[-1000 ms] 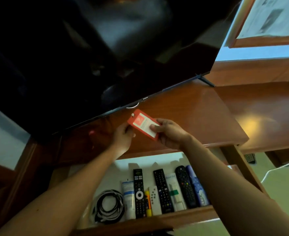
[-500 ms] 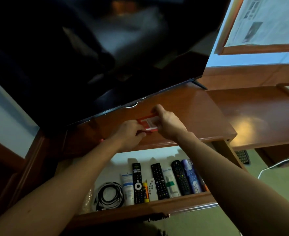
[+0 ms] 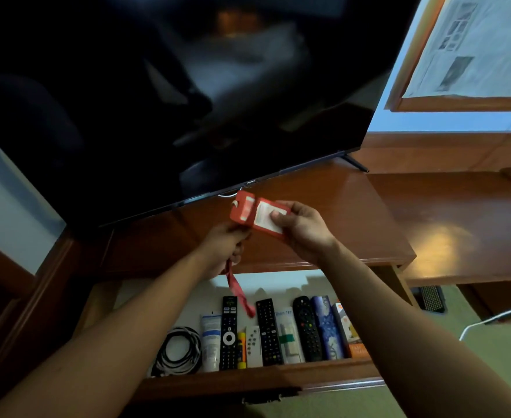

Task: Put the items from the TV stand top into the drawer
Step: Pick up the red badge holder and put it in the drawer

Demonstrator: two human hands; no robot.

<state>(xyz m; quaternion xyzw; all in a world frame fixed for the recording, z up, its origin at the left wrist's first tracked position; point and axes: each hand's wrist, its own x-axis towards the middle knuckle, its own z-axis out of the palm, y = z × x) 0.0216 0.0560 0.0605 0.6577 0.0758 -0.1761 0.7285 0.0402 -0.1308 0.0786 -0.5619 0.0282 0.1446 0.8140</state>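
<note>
Red tag, with a white card on its face, is up in the air over the front part of the stand top, just below the TV. I see the right hand pinching its right end, thumb pressed on the white card, fingers curled behind. The left hand is closed round the red strap under the tag's left end; the strap's loose end hangs down past the stand edge and dangles over the open drawer.

Drawer contents, left to right: coiled cable, white tube, black remote, small orange-yellow item, small white remote, second black remote, white box, rounded black remote, blue patterned item, orange box. All lie side by side, long ends toward the drawer front.

A lower desk adjoins the stand on the right.
</note>
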